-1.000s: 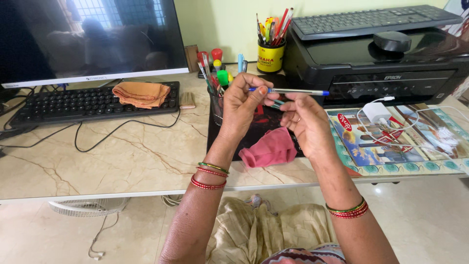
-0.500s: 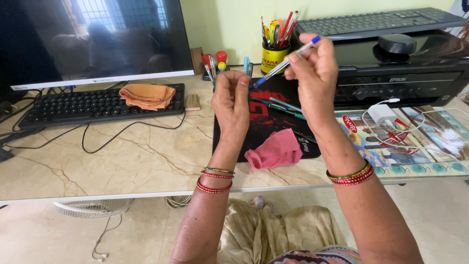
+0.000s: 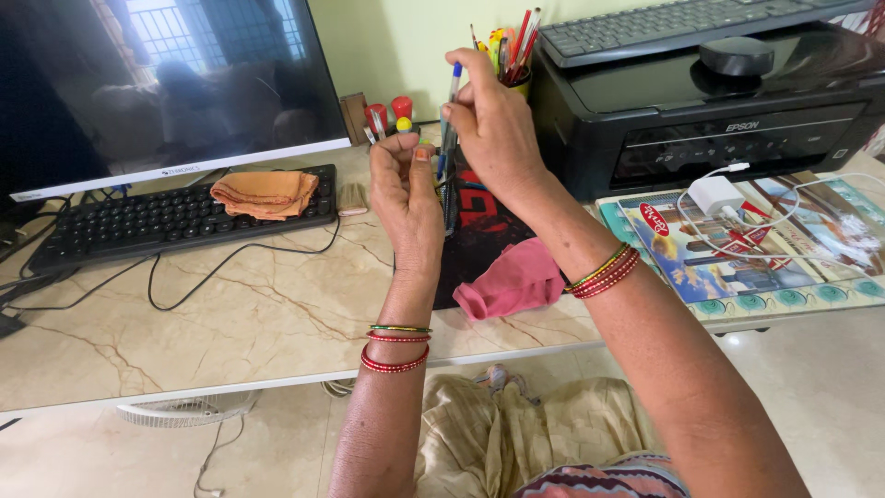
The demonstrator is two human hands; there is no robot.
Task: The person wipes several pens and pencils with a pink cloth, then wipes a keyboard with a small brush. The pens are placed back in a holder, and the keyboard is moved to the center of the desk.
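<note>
My right hand (image 3: pixel 493 129) is raised above the desk and pinches a thin pen with a blue cap (image 3: pixel 454 78), held almost upright with the cap on top. My left hand (image 3: pixel 406 194) is up beside it, just left of the pen's lower part. Its fingers are curled against the thumb and nothing shows in them. Both hands hover over a black mouse mat (image 3: pixel 479 221). A crumpled pink cloth (image 3: pixel 512 281) lies on the mat's near edge. Red-topped markers (image 3: pixel 378 118) stand behind my left hand; what they stand in is hidden.
A monitor (image 3: pixel 166 83) and a black keyboard (image 3: pixel 138 212) with an orange cloth (image 3: pixel 263 194) on it are at the left. A yellow pen cup (image 3: pixel 524 85) and a black printer (image 3: pixel 719 120) carrying a second keyboard (image 3: pixel 682 23) stand at the right. A white charger (image 3: pixel 714 194) lies on a printed sheet (image 3: pixel 701 267).
My right hand took the pen away from my left hand, lifted it, then swung it left. The pen went from level to upright. My left hand stayed curled.
</note>
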